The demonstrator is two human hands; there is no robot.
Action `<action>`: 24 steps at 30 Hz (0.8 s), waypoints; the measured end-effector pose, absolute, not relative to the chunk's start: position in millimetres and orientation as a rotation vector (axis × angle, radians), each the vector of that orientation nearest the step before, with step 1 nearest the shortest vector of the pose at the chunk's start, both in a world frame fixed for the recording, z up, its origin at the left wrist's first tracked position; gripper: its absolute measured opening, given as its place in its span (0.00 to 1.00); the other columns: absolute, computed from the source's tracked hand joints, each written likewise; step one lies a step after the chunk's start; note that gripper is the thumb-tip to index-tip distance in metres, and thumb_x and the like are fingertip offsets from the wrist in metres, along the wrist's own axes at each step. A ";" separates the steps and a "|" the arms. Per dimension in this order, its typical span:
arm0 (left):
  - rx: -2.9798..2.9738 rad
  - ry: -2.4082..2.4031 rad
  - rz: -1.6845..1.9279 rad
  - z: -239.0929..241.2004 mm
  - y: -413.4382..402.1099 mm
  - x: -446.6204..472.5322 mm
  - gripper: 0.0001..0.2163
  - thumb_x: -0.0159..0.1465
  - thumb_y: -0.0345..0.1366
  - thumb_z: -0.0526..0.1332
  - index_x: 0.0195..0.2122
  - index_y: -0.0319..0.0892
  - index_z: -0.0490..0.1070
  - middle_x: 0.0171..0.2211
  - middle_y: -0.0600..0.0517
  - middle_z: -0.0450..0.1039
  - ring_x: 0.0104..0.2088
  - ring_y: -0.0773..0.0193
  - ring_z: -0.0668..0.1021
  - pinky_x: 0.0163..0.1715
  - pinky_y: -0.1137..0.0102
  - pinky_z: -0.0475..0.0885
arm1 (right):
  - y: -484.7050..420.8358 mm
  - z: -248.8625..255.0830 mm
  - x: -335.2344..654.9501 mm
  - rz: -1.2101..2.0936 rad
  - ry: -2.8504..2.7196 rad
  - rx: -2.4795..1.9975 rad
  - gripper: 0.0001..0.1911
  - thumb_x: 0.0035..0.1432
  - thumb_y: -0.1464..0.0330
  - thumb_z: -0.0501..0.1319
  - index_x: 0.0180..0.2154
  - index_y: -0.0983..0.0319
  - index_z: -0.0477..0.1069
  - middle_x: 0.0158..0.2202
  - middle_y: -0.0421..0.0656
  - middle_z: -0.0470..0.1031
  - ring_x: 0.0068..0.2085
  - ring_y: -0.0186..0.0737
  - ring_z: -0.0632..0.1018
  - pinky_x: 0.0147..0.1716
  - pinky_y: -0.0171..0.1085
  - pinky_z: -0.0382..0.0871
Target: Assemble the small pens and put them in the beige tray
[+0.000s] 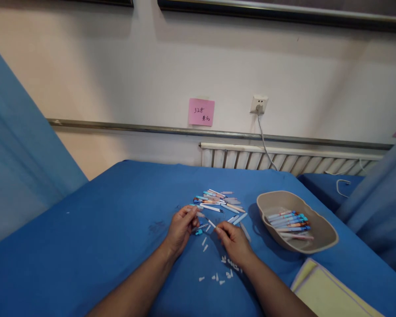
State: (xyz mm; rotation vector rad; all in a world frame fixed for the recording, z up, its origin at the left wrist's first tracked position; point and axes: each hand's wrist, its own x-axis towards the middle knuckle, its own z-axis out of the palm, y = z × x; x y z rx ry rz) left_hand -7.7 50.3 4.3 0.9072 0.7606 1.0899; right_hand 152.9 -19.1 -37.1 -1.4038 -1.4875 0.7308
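Between the fingertips of my left hand (181,228) is a pale pink pen barrel (199,214). My right hand (235,242) pinches a thin white pen refill (211,223), its dark tip pointing at the barrel's end. Tip and barrel end meet or nearly meet; I cannot tell which. Just beyond my hands lies a loose pile of pen parts (218,200), with barrels and white refills in pink, blue and white. Small turquoise pieces (199,232) rest beside my left hand. Several small white tips (229,274) are scattered on the blue cloth below and between my hands.
A beige bin (326,240) at the right holds several pens (288,221). In front of it lies a folded yellow cloth (326,290). Blue cloth (119,229) covers the table. Behind stand a white radiator (244,156) and a plugged-in cord (263,134); blue curtains (16,145) hang at both sides.
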 end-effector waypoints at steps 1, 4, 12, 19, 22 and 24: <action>0.901 0.762 1.089 4.3 50.3 -7.7 0.12 0.51 0.42 0.68 0.28 0.38 0.71 0.22 0.56 0.70 0.19 0.74 0.65 0.21 0.77 0.63 | -19.1 -37.0 153.0 0.734 -1.484 -1.403 0.14 0.59 0.60 0.53 0.29 0.60 0.72 0.23 0.39 0.68 0.26 0.35 0.69 0.24 0.30 0.61; 0.885 0.765 1.090 4.6 50.4 -7.7 0.12 0.50 0.42 0.68 0.28 0.39 0.72 0.22 0.56 0.69 0.19 0.74 0.65 0.22 0.77 0.63 | -19.4 -36.5 153.0 0.749 -1.475 -1.406 0.15 0.59 0.59 0.53 0.29 0.60 0.72 0.23 0.39 0.68 0.25 0.35 0.69 0.23 0.30 0.60; 0.906 0.749 1.085 2.8 50.9 -8.7 0.12 0.51 0.42 0.68 0.29 0.38 0.72 0.21 0.56 0.68 0.19 0.74 0.65 0.21 0.77 0.62 | -19.3 -37.5 152.7 0.754 -1.474 -1.425 0.16 0.59 0.58 0.52 0.29 0.60 0.71 0.22 0.38 0.68 0.25 0.35 0.69 0.23 0.31 0.60; 0.893 0.770 1.103 1.3 53.2 -8.3 0.13 0.49 0.43 0.69 0.27 0.39 0.71 0.20 0.57 0.68 0.18 0.75 0.64 0.21 0.77 0.63 | -19.3 -36.2 152.8 0.713 -1.488 -1.416 0.16 0.59 0.59 0.52 0.29 0.60 0.72 0.22 0.38 0.68 0.25 0.35 0.69 0.23 0.31 0.60; 0.896 0.769 1.111 1.4 53.7 -8.4 0.13 0.50 0.42 0.69 0.26 0.39 0.70 0.19 0.58 0.67 0.18 0.75 0.64 0.21 0.77 0.62 | -19.0 -36.4 152.6 0.707 -1.487 -1.411 0.15 0.59 0.59 0.53 0.28 0.60 0.72 0.22 0.38 0.68 0.25 0.35 0.69 0.23 0.31 0.60; 0.919 0.771 1.101 1.4 53.6 -8.6 0.13 0.50 0.43 0.68 0.27 0.38 0.71 0.20 0.57 0.68 0.18 0.75 0.64 0.20 0.77 0.61 | -19.2 -36.4 152.3 0.702 -1.492 -1.409 0.15 0.58 0.59 0.53 0.28 0.60 0.71 0.22 0.38 0.68 0.25 0.36 0.69 0.24 0.31 0.59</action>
